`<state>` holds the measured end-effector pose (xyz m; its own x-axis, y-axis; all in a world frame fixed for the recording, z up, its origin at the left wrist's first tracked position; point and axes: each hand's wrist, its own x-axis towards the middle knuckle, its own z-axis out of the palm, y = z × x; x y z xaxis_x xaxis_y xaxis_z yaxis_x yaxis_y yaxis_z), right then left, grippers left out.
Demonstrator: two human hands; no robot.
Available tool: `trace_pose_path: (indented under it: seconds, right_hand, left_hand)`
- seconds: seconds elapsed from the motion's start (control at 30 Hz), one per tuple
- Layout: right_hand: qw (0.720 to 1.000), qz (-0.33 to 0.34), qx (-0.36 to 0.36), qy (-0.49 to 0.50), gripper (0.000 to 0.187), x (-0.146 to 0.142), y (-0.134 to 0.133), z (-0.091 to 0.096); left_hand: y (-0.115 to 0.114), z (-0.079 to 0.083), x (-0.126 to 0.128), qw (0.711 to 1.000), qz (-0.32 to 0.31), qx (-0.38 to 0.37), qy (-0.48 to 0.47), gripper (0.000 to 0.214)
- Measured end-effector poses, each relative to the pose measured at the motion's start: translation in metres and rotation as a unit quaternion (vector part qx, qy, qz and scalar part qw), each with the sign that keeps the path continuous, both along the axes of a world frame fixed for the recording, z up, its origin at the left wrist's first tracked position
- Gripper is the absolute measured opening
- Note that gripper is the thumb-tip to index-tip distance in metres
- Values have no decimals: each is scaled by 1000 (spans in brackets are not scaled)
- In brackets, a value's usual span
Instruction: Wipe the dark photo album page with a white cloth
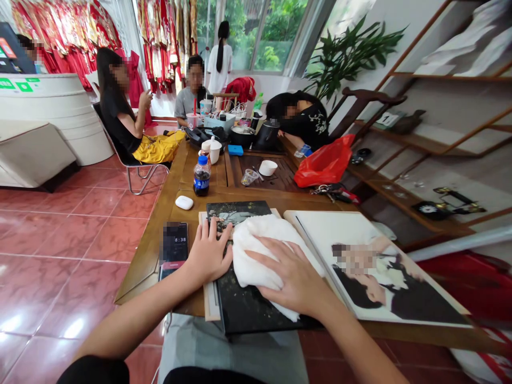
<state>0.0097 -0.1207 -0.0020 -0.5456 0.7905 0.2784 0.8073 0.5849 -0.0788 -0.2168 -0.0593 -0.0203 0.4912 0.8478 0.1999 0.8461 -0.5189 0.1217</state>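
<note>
Cloth (250,229): white, soft and rumpled, bunched into a thick wad with one ragged corner; it lies on the middle of the dark panel.
Dark panel (248,312): flat, smooth black surface flecked with pale specks, a printed picture toward its far end; it rests on a pale board (212,306) on the table.
Left hand (210,250): laid on the panel's left edge, fingers apart and fairly straight, thumb tip near the cloth.
Right hand (294,272): palm down over the cloth, fingers spread and slightly bent, not clamped on anything that I can see.
Table (168,213): brown wood, glossy, with visible joints.
Pale print (384,272): broad, flat and light-edged, just right of the cloth.
Near the left forearm: a flat phone (176,242) reading 8:38, a rounded white case (184,202), and a clear bottle (202,176) of dark liquid, blue-capped.
Red bag (325,162): thin, crinkled plastic, standing open in loose folds.
Hidden: most of the panel's picture, under cloth and fingers; whatever the red bag contains.
Hard to make out: blurred patches on the print and phone; the dark clutter at the far end.
</note>
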Motion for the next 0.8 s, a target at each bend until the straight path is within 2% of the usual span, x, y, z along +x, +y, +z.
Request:
trace_pose_path:
  seconds: [0.1, 0.33, 0.63, 0.8]
  right_hand:
    - [1000, -16, 1, -4, 62, 11, 6, -2]
    - [994, -106, 21, -1, 53, 31, 23, -8]
    - [999, -36, -7, 4, 58, 3, 34, 1]
    - [999, -32, -18, -6, 60, 7, 42, 3]
  left_hand:
    - [0, 0, 0, 1000, -2, -5, 1, 60]
    - [0, 5, -1, 1000, -6, -15, 3, 58]
    - [0, 5, -1, 1000, -10, -20, 1, 60]
    - [1, 4, -2, 1000, -10, -19, -12, 60]
